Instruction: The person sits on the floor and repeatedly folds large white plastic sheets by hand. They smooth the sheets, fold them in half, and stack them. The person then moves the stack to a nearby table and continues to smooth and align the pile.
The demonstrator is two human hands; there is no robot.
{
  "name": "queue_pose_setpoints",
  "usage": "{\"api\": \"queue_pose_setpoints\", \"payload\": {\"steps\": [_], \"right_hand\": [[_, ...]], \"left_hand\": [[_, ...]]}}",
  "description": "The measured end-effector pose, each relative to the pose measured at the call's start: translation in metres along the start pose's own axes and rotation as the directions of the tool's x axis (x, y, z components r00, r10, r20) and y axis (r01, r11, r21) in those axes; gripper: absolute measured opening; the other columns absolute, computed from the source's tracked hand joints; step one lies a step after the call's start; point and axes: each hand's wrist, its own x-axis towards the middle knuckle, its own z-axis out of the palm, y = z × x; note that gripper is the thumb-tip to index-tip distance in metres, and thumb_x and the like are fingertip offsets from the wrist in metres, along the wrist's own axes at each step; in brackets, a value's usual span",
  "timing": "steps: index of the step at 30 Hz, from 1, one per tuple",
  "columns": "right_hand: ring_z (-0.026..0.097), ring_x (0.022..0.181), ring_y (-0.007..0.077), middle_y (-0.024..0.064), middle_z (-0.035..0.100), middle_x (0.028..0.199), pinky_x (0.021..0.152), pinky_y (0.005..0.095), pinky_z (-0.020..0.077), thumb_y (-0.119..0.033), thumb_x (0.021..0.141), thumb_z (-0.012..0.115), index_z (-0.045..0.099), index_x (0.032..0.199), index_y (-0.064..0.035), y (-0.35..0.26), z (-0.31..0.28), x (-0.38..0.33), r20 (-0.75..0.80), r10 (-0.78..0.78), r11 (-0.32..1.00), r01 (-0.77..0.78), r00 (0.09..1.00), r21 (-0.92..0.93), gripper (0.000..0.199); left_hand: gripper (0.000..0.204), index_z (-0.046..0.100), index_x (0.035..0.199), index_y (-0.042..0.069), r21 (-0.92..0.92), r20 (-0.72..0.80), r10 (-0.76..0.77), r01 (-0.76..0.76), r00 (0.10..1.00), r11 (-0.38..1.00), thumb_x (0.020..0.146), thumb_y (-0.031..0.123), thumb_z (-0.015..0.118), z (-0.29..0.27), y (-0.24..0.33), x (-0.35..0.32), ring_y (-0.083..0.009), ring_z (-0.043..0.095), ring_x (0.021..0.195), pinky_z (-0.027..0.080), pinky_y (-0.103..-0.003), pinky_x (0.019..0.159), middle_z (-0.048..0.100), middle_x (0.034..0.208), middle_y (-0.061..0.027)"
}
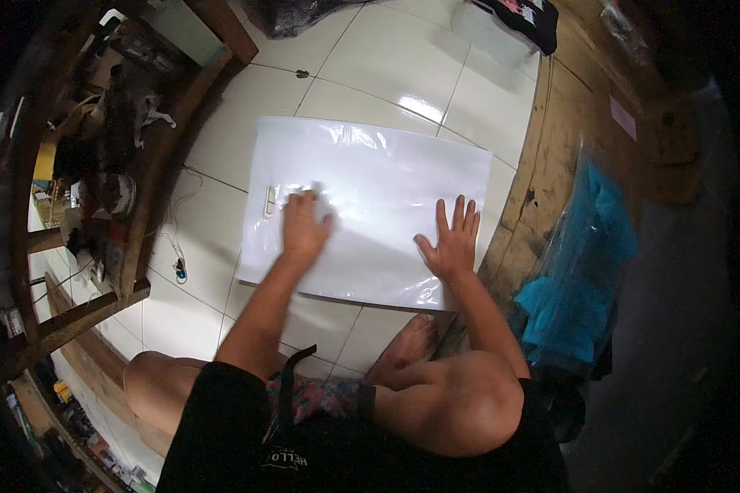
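White plastic bag [370, 209] pinned under flat open left hand [302, 230] and right hand [450, 246]; could slide on glossy tile.

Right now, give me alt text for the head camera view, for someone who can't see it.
Both hands, left hand and right hand, press flat on a large white plastic bag spread over a white tiled floor. The seated person's bare knees show below; a wooden shelf stands left.

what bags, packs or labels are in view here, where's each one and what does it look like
White plastic bag: flat on the tiled floor, rectangular, glossy, a cut-out handle at its left end; left hand and right hand press flat on it.
Clear plastic pack: at the right, holding teal cloth.
Pink label: small rectangle on the wood at the upper right.
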Motion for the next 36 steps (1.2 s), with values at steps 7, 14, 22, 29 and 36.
{"api": "queue_pose_setpoints", "payload": {"steps": [7, 14, 22, 29, 36], "right_hand": [[0.01, 0.139, 0.0503, 0.0308, 0.015, 0.15, 0.111, 0.0603, 0.0096, -0.056, 0.081, 0.059, 0.036, 0.143, -0.0075, -0.004, -0.003, -0.005, 0.011, 0.002, 1.0, -0.002, 1.0, -0.003, 0.083], [0.01, 0.139, 0.05, 0.0307, 0.015, 0.15, 0.111, 0.0602, 0.0091, -0.056, 0.081, 0.06, 0.035, 0.144, -0.0074, -0.001, -0.002, -0.01, 0.014, 0.016, 1.0, -0.016, 1.0, 0.002, 0.083], [0.01, 0.139, 0.0498, 0.0316, 0.014, 0.15, 0.111, 0.0608, 0.0089, -0.053, 0.084, 0.058, 0.033, 0.144, -0.0051, -0.003, -0.005, -0.015, -0.004, 0.014, 1.0, -0.014, 1.0, 0.014, 0.081], [0.01, 0.14, 0.0492, 0.0315, 0.014, 0.15, 0.111, 0.0612, 0.0087, -0.052, 0.085, 0.057, 0.032, 0.144, -0.0035, -0.012, 0.005, -0.095, 0.143, -0.053, 0.997, 0.045, 0.988, 0.061, 0.08], [0.011, 0.139, 0.0497, 0.0308, 0.015, 0.15, 0.107, 0.0674, 0.0058, -0.06, 0.082, 0.057, 0.034, 0.145, -0.015, -0.016, 0.007, -0.093, 0.111, -0.051, 0.997, 0.044, 0.993, 0.061, 0.081]], "left_hand": [[0.036, 0.057, 0.104, 0.001, 0.025, 0.129, 0.115, -0.119, 0.985, 0.993, 0.076, 0.022, 0.067, 0.098, 0.079, -0.06, -0.0383, 0.051, 0.101, 0.041, -0.048, 0.09, 0.056, 0.102, -0.0221], [0.044, 0.054, 0.11, 0.003, -0.034, 0.041, -0.148, 0.149, 0.988, 0.988, 0.072, 0.017, 0.07, 0.032, -0.021, -0.043, -0.038, 0.046, 0.106, 0.039, -0.048, 0.093, 0.052, 0.109, -0.0225], [0.063, 0.048, 0.12, 0.001, 0.124, 0.044, -0.218, 0.211, 0.975, 0.97, 0.068, 0.021, 0.077, 0.008, -0.026, -0.046, -0.0416, 0.046, 0.108, 0.04, -0.049, 0.095, 0.044, 0.115, -0.0266], [0.065, 0.047, 0.122, 0.001, 0.13, 0.032, -0.21, 0.205, 0.977, 0.97, 0.068, 0.022, 0.077, 0.011, -0.024, -0.046, -0.0419, 0.047, 0.109, 0.042, -0.049, 0.095, 0.044, 0.116, -0.0267], [0.067, 0.044, 0.124, 0.0, 0.126, 0.007, -0.187, 0.185, 0.982, 0.975, 0.07, 0.023, 0.077, 0.013, -0.027, -0.049, -0.0439, 0.046, 0.109, 0.042, -0.049, 0.094, 0.042, 0.118, -0.0277]]}}
